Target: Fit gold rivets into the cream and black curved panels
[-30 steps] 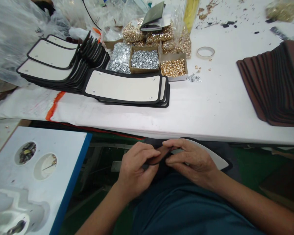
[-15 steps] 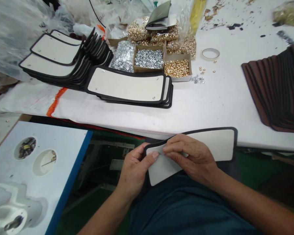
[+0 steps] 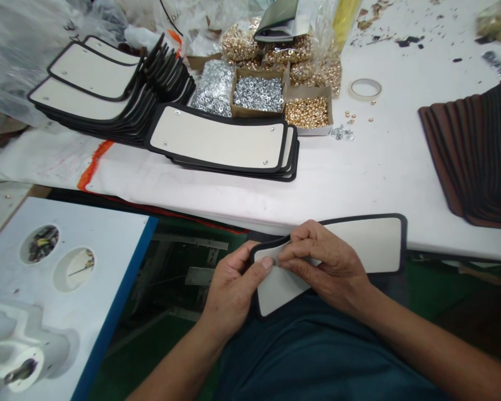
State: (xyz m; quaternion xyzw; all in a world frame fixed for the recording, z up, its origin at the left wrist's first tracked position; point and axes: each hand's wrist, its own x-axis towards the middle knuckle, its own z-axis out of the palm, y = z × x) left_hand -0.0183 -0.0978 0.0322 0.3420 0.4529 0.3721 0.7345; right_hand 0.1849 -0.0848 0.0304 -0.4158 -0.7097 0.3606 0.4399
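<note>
Gripping a black-edged, white rectangular panel [image 3: 281, 289], the left hand [image 3: 240, 287] lays its thumb on top. Alongside, the right hand [image 3: 328, 262] is pinched closed, any contents hidden.

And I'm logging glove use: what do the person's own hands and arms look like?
The left hand and right hand wear no visible gloves, rings or watch. Both forearms are bare, with no sleeve in view. The clothing below them is dark blue-green.

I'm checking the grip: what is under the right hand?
The pale, dark-edged panel runs under the right hand, showing on both sides. The stretch directly beneath is covered and cannot be seen.
</note>
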